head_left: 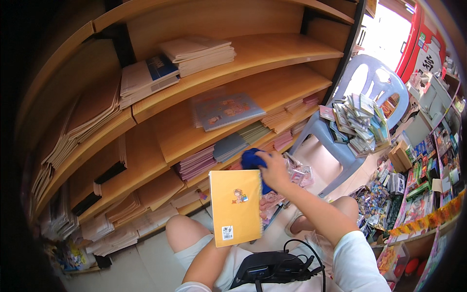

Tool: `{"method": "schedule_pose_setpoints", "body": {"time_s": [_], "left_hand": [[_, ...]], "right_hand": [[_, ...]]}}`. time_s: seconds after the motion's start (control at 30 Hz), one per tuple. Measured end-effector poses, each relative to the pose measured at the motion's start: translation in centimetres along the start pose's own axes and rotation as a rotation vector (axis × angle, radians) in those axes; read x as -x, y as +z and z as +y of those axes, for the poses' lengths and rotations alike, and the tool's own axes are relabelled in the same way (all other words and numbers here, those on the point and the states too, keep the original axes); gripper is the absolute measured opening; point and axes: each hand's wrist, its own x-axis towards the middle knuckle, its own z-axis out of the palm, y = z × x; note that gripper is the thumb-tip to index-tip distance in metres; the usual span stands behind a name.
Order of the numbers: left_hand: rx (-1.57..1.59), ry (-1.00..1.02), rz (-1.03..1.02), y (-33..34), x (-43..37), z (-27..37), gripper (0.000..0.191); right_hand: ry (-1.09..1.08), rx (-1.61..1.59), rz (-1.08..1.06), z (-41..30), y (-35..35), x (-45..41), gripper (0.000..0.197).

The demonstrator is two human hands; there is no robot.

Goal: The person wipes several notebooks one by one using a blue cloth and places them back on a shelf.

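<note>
A yellow spiral-bound notebook (236, 204) with a small cartoon figure and a label stands upright before me. My left forearm runs up behind it; the left hand itself is hidden by the notebook. Above the notebook's top right corner, my right hand (271, 168) grips a dark blue cloth (252, 159), part of which hangs down behind the notebook's spiral edge. Stacks of purple (197, 162) and blue-grey notebooks (230, 147) lie on the shelf just beyond. A spiral notebook with a cartoon cover (233, 109) rests one shelf higher.
Wooden shelves (255, 49) with stacked notebooks curve across the front and left. A blue plastic chair (328, 135) at the right bears a pile of small books (359, 120). Packaged goods (379, 193) lie on the floor and racks at the far right. A black device (270, 268) with cables sits at my waist.
</note>
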Motion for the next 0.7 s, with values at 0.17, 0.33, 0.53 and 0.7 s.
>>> {"method": "schedule_pose_setpoints", "body": {"time_s": [0.17,0.33,0.53,0.7], "left_hand": [[0.165,-0.101,-0.233,-0.3,0.3,0.7,0.056],[0.116,-0.066,-0.101,-3.8,-1.6,0.9,0.051],[0.122,-0.059,-0.048,-6.5,-3.4,2.5,0.046],[0.131,-0.037,-0.020,-8.9,-3.5,4.2,0.041]], "right_hand": [[0.101,-0.111,0.133,2.7,-2.1,0.8,0.040],[-0.228,-0.222,0.001,-3.6,-1.2,2.3,0.043],[-0.816,-0.433,-0.477,-8.5,1.2,10.0,0.037],[-0.902,-0.330,-0.421,-4.7,0.7,9.4,0.031]]}}
